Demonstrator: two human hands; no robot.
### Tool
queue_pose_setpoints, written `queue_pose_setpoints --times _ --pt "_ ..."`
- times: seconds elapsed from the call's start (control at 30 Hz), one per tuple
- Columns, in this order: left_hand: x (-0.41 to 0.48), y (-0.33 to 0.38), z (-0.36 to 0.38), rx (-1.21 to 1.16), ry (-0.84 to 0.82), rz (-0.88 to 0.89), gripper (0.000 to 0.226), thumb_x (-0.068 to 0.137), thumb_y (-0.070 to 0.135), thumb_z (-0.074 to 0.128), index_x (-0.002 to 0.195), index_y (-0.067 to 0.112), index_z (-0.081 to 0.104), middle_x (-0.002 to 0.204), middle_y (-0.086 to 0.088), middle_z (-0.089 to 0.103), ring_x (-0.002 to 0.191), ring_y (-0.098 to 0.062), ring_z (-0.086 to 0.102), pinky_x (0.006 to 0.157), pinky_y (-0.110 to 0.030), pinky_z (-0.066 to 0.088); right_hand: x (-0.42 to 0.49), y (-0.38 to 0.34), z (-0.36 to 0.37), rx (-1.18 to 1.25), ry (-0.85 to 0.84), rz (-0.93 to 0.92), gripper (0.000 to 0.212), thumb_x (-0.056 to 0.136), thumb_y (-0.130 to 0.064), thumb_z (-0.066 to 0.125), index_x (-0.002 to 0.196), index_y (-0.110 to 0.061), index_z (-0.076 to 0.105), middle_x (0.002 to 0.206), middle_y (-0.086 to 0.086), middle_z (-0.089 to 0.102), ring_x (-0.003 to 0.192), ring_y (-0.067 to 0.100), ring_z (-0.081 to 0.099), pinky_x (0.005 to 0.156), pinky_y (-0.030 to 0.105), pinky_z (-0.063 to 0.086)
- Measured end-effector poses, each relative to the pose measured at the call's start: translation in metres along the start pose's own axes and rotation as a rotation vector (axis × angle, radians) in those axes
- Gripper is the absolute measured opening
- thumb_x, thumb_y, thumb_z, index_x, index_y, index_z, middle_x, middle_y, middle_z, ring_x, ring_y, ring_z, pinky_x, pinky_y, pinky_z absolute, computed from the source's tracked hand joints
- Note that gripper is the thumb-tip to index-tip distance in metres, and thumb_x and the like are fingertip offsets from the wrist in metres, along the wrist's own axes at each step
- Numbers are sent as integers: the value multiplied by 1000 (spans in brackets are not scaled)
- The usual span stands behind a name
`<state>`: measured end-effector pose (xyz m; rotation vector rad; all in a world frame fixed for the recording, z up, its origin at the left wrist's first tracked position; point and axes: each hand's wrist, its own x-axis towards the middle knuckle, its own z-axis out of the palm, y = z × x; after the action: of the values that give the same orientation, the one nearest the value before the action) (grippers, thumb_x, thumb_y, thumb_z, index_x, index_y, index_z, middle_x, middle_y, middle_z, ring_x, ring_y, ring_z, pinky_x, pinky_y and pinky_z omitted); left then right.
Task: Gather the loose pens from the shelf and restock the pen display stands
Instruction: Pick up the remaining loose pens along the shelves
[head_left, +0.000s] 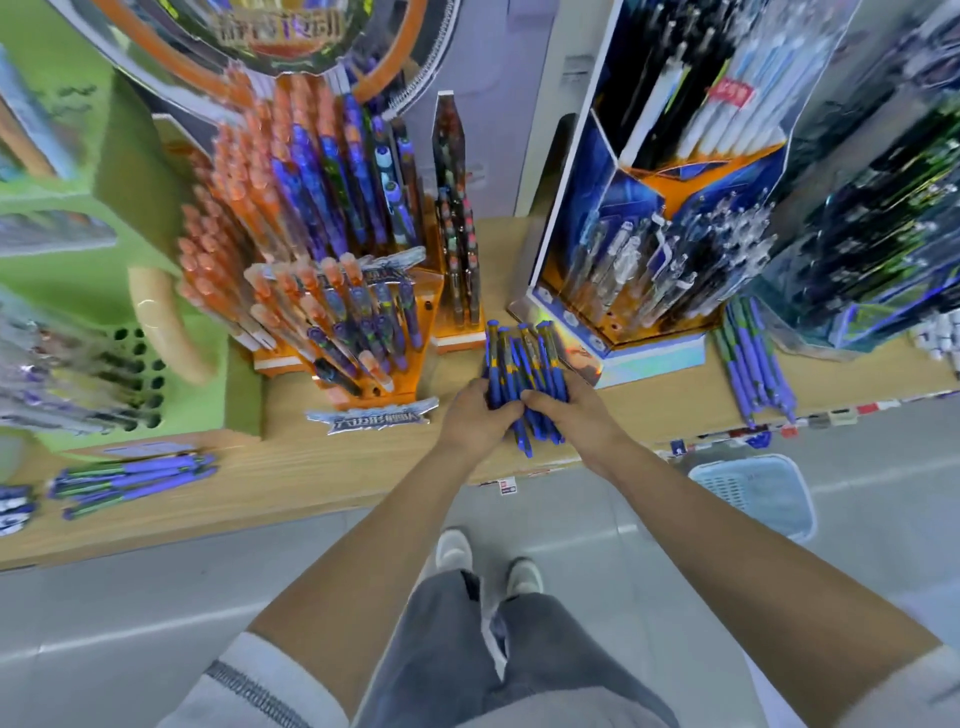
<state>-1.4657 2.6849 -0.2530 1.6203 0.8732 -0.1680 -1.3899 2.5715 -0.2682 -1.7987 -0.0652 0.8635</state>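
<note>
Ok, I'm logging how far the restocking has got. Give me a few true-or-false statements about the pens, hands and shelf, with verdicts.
1. The left hand and right hand both grip one bundle of blue pens. True.
2. The light blue basket stands on the shelf. False: it is on the floor, below the shelf edge.
3. Some loose purple pens lie on the shelf at the far left. True.
4. The orange display stand holds no pens. False: its slots are crowded with orange and blue pens.
</note>
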Motion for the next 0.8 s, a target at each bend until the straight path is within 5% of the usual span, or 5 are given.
queue_pose_setpoints --times 0.1,0.27,0.47,0.67,0.8 --pt "3 -2 -1 36 13 48 24 83 16 69 103 4 66 90 -12 71 83 -30 68 78 -46 56 5 0 -2 -42 16 -10 37 86 -5 69 120 1 56 96 5 67 87 18 64 78 29 54" --pt "0 -7 -5 135 54 132 45 69 30 60 108 9 67 96 -8 73 87 -26 69 80 -45 55 5 1 -1 -192 54 -57 48 76 -8 79 118 -4 56 102 8 67 99 27 65 89 45 53" --pt "-12 -5 -8 274 195 270 39 83 4 60 121 12 62 102 -10 68 90 -23 64 81 -32 50 -1 -2 1 -285 57 -110 47 70 4 79 110 -7 58 90 -3 61 90 21 62 86 41 54" --pt "-13 -19 1 451 266 288 48 84 12 58 131 13 53 131 -6 53 122 -22 47 100 -36 42 -5 -3 -1 -425 114 -182 51 66 2 79 112 -4 57 98 3 51 93 27 58 80 34 50" --pt "-9 -26 11 574 203 197 46 83 18 51 128 7 50 128 -11 54 126 -31 43 111 -37 25 -11 -1 -2 -433 130 -219 49 70 6 69 115 -6 57 108 12 59 92 25 60 79 31 50"
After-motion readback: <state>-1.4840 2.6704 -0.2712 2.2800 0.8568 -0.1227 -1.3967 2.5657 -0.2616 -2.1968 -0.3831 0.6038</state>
